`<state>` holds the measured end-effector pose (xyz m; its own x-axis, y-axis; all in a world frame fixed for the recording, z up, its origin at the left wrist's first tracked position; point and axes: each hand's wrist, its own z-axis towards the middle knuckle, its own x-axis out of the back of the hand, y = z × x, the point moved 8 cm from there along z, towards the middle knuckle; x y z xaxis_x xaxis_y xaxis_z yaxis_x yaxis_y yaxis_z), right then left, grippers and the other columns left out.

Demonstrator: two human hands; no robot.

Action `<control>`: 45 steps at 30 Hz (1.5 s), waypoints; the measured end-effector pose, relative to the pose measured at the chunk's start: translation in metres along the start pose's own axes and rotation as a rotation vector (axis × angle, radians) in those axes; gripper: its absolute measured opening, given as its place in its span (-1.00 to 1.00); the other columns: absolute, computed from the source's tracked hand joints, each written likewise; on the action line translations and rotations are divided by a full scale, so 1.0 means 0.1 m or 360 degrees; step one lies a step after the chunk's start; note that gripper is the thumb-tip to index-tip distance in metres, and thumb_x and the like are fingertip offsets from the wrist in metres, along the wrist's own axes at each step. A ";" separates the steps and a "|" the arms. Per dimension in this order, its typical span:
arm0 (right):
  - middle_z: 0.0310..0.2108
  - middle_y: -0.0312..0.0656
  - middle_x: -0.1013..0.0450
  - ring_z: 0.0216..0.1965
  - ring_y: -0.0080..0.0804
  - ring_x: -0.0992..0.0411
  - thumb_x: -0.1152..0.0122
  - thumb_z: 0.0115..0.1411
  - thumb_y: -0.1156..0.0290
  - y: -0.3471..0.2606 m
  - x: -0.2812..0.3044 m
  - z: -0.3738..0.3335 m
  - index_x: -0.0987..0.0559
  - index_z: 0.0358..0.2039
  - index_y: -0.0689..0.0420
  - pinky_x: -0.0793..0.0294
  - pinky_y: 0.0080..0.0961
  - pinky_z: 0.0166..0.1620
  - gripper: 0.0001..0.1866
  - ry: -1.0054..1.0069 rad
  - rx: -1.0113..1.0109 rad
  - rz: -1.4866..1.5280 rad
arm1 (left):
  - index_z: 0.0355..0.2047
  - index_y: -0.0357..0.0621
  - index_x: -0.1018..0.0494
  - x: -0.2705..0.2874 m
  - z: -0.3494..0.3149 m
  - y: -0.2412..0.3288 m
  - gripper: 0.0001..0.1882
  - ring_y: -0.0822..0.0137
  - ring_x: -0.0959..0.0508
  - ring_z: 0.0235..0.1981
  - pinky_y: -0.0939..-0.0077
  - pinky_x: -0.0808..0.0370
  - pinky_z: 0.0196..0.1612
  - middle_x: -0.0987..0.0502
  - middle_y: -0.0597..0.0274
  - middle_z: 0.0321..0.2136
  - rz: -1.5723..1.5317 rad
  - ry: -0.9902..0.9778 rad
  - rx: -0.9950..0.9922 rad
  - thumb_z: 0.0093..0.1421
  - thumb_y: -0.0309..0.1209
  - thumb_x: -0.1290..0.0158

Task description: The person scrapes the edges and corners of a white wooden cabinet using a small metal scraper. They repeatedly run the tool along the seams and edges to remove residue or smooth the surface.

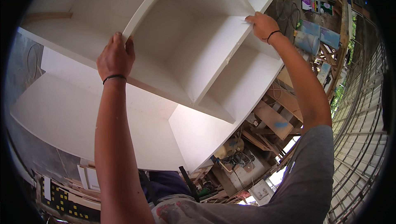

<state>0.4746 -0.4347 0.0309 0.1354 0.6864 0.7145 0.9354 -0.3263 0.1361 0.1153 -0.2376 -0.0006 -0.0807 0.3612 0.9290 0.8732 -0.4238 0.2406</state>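
A large white shelf unit (214, 65) with open compartments fills the upper middle of the view, tilted in the picture. My left hand (115, 56) is closed around the front edge of one divider board (142, 7), thumb on its right side and fingers on its left. Farther right, my right hand (264, 26) is closed at the edge of another board (225, 56), close to where several boards meet. Its fingertips reach over that edge; whether a small thing sits under them cannot be made out. Rough pale specks run along this board's edge.
Below the compartments stands a curved white panel (90, 116). At the right are a paint-stained bucket (306, 42), loose wooden boards (274, 118) and tangled cables. A metal-sheet wall (359, 129) rises at the far right. A black board with yellow squares (62, 197) lies at the lower left.
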 end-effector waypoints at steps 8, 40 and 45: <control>-0.19 -0.13 -0.45 -0.11 -0.18 -0.45 -0.07 0.07 0.49 -0.03 0.22 0.06 -0.60 -0.08 -0.07 -0.44 -0.24 -0.06 -0.62 0.0087 -0.0063 -0.0584 | -0.13 -0.04 -0.43 -0.01 -0.01 -0.02 -0.66 0.18 -0.60 -0.27 0.28 -0.55 -0.31 -0.58 0.28 -0.25 -0.0017 0.0091 -0.0029 0.27 -0.09 0.06; -0.30 -0.12 -0.45 -0.23 -0.24 -0.49 -0.08 0.10 0.44 -1.35 -0.12 -0.46 -0.60 -0.16 -0.06 -0.48 -0.34 -0.16 -0.72 0.0004 0.0177 -0.0193 | -0.13 -0.04 -0.43 -0.05 -0.03 -0.12 -0.66 0.18 -0.59 -0.26 0.26 -0.54 -0.28 -0.57 0.26 -0.24 -0.0064 0.0001 -0.0005 0.26 -0.09 0.06; -0.30 -0.14 -0.45 -0.18 -0.23 -0.47 -0.09 0.09 0.44 -0.44 0.10 -0.20 -0.60 -0.14 -0.07 -0.45 -0.29 -0.14 -0.70 0.0127 -0.0088 -0.0551 | -0.16 -0.04 -0.44 -0.01 -0.02 0.00 -0.68 0.24 -0.58 -0.26 0.26 -0.55 -0.30 -0.56 0.32 -0.26 -0.0054 0.0019 -0.0008 0.26 -0.10 0.05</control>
<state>0.4280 -0.4263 0.0454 -0.2146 0.7101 0.6706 0.9021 -0.1192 0.4148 0.1149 -0.2394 -0.0007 -0.1160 0.3654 0.9236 0.8674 -0.4159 0.2734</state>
